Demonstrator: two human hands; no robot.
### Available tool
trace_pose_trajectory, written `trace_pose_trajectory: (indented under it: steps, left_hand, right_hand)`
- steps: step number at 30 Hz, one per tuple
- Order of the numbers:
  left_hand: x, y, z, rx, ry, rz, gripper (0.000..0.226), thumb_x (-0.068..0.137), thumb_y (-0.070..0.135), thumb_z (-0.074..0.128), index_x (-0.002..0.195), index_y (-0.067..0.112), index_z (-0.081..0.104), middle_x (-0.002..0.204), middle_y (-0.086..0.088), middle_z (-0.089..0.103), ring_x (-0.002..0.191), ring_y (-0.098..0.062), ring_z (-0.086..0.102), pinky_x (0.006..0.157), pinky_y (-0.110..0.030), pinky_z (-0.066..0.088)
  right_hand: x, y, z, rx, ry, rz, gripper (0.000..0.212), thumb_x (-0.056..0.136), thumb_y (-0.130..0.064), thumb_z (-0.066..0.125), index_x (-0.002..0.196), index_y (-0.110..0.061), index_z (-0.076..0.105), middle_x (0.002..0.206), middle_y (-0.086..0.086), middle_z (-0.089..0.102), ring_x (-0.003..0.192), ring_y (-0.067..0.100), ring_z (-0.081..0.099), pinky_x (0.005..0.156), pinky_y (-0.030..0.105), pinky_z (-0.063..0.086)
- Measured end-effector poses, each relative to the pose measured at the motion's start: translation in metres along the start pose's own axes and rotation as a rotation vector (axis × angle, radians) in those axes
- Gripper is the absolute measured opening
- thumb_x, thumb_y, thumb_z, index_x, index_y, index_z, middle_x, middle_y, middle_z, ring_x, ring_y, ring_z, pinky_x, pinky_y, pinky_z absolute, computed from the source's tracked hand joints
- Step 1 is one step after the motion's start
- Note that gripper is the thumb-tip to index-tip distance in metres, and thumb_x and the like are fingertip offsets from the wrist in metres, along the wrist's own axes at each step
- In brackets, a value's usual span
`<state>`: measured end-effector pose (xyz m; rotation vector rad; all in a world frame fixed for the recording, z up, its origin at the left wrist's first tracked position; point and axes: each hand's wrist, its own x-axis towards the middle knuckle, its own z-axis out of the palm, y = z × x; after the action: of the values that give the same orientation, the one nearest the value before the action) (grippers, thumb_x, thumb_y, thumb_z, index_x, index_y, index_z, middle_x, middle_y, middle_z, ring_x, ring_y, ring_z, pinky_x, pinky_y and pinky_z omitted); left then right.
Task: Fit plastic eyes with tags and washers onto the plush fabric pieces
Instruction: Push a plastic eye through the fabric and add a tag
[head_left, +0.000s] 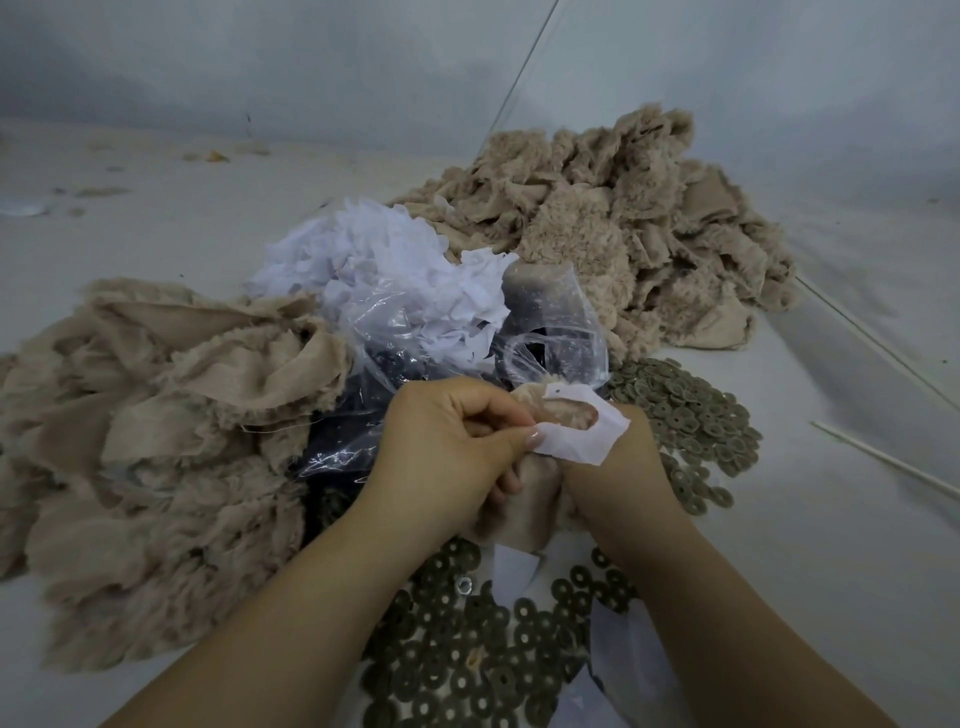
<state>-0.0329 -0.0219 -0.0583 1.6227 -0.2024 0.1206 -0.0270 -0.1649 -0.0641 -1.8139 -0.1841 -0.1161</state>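
Observation:
My left hand (447, 441) and my right hand (618, 457) meet at the middle of the table over a beige plush piece (524, 499). A white fabric tag (587, 431) with a hole lies over the plush, and my left thumb and fingers pinch its left edge. Under the tag, my right hand grips the plush. A small dark spot shows on the plush just above the tag; I cannot tell whether it is an eye. Round grey-green washers (467, 649) lie scattered below my hands and in a second heap (691, 415) to the right.
A heap of beige plush pieces (156, 441) lies at the left and another (623, 218) at the back right. White tags (384, 265) fill a clear plastic bag (550, 332), with dark eyes underneath. A thin white stick (883, 462) lies at the right.

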Motion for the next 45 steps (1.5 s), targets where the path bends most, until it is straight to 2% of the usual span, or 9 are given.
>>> trace_pose_trajectory:
  steps: [2,4,11,16,22,26,31,38,45]
  left_hand:
    - [0.0,0.0,-0.001,0.037,0.021,0.016,0.017,0.077,-0.004,0.079,0.068,0.01,0.073,0.046,-0.009,0.063,0.036,-0.016,0.058,0.037,-0.021,0.045]
    - [0.002,-0.002,-0.003,0.065,0.03,0.016,0.02,0.076,-0.002,0.08,0.066,0.014,0.074,0.046,-0.008,0.062,0.036,-0.016,0.057,0.039,-0.021,0.045]
    - [0.007,-0.007,-0.008,0.106,0.05,0.001,0.018,0.078,0.001,0.08,0.067,0.014,0.075,0.046,-0.009,0.063,0.037,-0.019,0.058,0.04,-0.023,0.048]
    - [0.008,-0.006,-0.011,0.093,0.023,-0.012,0.011,0.078,0.0,0.079,0.071,0.007,0.074,0.048,-0.013,0.064,0.037,-0.02,0.058,0.041,-0.025,0.05]
    - [0.009,-0.004,-0.013,0.12,0.025,-0.035,0.012,0.077,0.001,0.081,0.071,0.008,0.073,0.047,-0.012,0.063,0.036,-0.019,0.059,0.04,-0.023,0.048]
    - [0.01,-0.007,-0.014,0.166,0.034,-0.025,0.018,0.079,0.001,0.078,0.068,0.014,0.071,0.047,-0.011,0.063,0.037,-0.023,0.06,0.039,-0.025,0.048]
    - [0.009,-0.006,-0.016,0.13,-0.001,0.004,0.01,0.078,0.005,0.08,0.073,0.007,0.072,0.047,-0.011,0.063,0.037,-0.022,0.059,0.039,-0.025,0.05]
    - [0.011,-0.004,-0.018,-0.14,-0.074,-0.049,0.008,0.078,-0.005,0.075,0.083,-0.008,0.07,0.056,-0.027,0.063,0.041,-0.027,0.059,0.042,-0.027,0.052]
    - [0.012,-0.007,-0.017,-0.236,-0.064,-0.1,0.008,0.084,-0.011,0.065,0.086,-0.005,0.07,0.055,-0.023,0.063,0.044,-0.025,0.06,0.044,-0.025,0.051]
  right_hand:
    - [-0.001,0.001,-0.001,-0.097,0.006,-0.026,0.022,0.084,-0.009,0.071,0.075,-0.029,0.068,0.061,-0.015,0.064,0.059,-0.002,0.054,0.068,0.031,0.049]
    - [0.0,0.0,-0.001,-0.076,0.053,-0.032,0.012,0.083,-0.002,0.072,0.076,-0.01,0.069,0.052,-0.015,0.06,0.054,-0.002,0.052,0.056,0.018,0.044]
    - [0.004,0.005,0.004,0.054,0.106,0.052,0.02,0.083,-0.006,0.076,0.08,0.009,0.062,0.066,0.02,0.062,0.061,0.009,0.052,0.055,0.023,0.044]
    - [0.002,0.017,-0.001,0.192,0.046,0.158,0.028,0.09,-0.008,0.069,0.064,-0.017,0.072,0.055,-0.007,0.065,0.052,0.002,0.058,0.05,0.018,0.047]
    - [-0.001,0.015,-0.006,0.439,-0.179,0.186,0.077,0.083,-0.068,0.06,0.111,0.003,0.068,0.109,0.027,0.069,0.104,0.041,0.066,0.096,0.053,0.05]
    - [-0.003,0.013,-0.004,0.201,-0.129,0.048,0.05,0.082,-0.036,0.078,0.091,0.011,0.066,0.09,0.036,0.067,0.079,0.041,0.068,0.074,0.051,0.056]
    - [-0.001,0.015,-0.004,0.243,-0.063,0.104,0.021,0.088,-0.025,0.07,0.09,-0.005,0.076,0.091,0.022,0.074,0.084,0.032,0.071,0.08,0.049,0.056]
    - [0.0,0.016,-0.003,0.301,-0.031,0.135,0.022,0.093,-0.019,0.067,0.073,-0.018,0.077,0.068,0.006,0.073,0.053,0.011,0.066,0.049,0.02,0.05]
    - [0.0,0.016,0.0,0.321,0.061,0.145,0.018,0.093,-0.015,0.067,0.078,-0.005,0.072,0.058,0.01,0.067,0.04,0.008,0.057,0.04,0.017,0.043]
